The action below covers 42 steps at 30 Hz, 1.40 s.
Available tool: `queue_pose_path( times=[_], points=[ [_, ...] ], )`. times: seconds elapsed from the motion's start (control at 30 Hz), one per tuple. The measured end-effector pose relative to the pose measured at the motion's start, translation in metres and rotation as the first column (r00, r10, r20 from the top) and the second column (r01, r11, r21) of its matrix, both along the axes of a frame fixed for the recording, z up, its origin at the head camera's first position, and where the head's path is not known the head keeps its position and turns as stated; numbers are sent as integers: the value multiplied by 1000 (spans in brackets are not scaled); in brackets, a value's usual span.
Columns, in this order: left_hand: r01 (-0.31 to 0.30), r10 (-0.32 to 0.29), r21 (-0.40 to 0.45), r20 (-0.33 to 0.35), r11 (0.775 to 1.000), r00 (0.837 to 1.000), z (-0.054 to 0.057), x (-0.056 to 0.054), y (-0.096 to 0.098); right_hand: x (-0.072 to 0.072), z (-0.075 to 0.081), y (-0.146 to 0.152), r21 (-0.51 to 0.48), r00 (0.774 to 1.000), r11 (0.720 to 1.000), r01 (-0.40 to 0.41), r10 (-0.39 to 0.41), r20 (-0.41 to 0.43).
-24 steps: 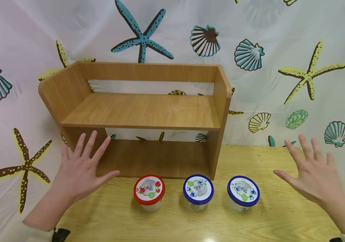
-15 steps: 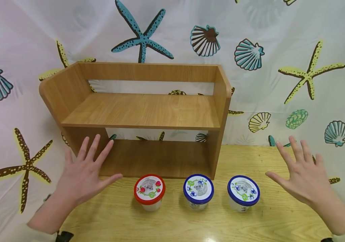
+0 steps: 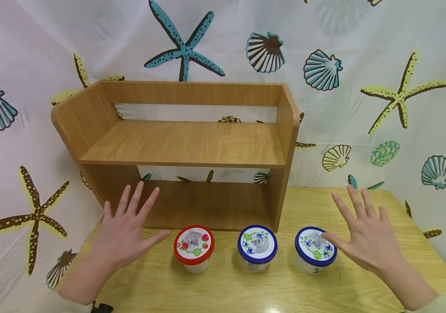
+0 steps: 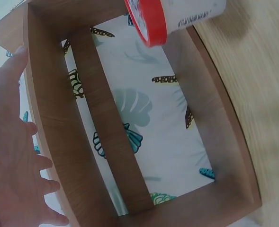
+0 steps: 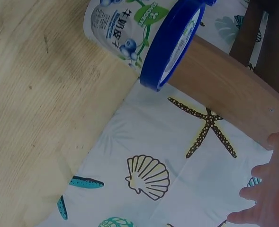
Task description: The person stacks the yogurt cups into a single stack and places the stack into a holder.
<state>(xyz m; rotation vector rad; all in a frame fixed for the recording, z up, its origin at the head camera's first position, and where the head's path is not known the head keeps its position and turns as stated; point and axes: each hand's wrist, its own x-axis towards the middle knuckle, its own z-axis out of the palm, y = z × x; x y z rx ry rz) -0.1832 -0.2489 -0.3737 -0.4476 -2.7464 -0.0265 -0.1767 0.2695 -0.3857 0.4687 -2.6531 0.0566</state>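
Three lidded tubs stand in a row on the wooden table. The red-lidded tub (image 3: 194,245) with raspberries on its lid is at the left, a blue-lidded tub (image 3: 257,244) with blueberries in the middle, another blue-lidded tub (image 3: 315,247) at the right. My left hand (image 3: 123,237), fingers spread and holding nothing, hovers left of the red-lidded tub. To the right, my right hand (image 3: 369,237) is spread too, its thumb overlapping the edge of the right tub's lid in the head view. The wrist views show each outer tub from the side, apart from the fingers.
A two-tier wooden shelf (image 3: 184,143) stands behind the tubs, its lower front edge close to them. The wooden table (image 3: 227,291) extends to the right of the shelf. Behind hangs a white curtain (image 3: 223,39) printed with starfish and shells.
Both hands have moved inward toward the row of tubs, the left one rightward and the right one leftward, fingers still spread. The tubs and the shelf stay put.
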Motion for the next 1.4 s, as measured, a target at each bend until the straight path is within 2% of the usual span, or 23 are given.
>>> queue_pose_path(
  times=[0.3, 0.53, 0.8, 1.03, 1.2, 1.4],
  points=[
    [3, -10, 132, 50, 991, 999, -19, -3, 12, 2, -19, -26, -65, 996, 998, -12, 18, 88],
    [19, -38, 257, 69, 966, 997, -36, -3, 16, 1, -34, -48, -139, 992, 990, -36, 52, 111],
    [33, -82, 417, 99, 908, 992, -56, -2, 23, 2, -51, -71, -235, 990, 969, -74, 100, 100],
    [31, -111, 511, 126, 859, 986, -75, 2, 25, 5, -62, -89, -359, 979, 926, -116, 169, 118],
    [-2, -118, 578, 170, 816, 978, -86, 6, 28, 6, -67, -102, -421, 970, 899, -119, 195, 143],
    [-59, -138, 660, 243, 749, 960, -96, 10, 32, 9, -74, -118, -495, 961, 858, -137, 236, 145]
  ],
)
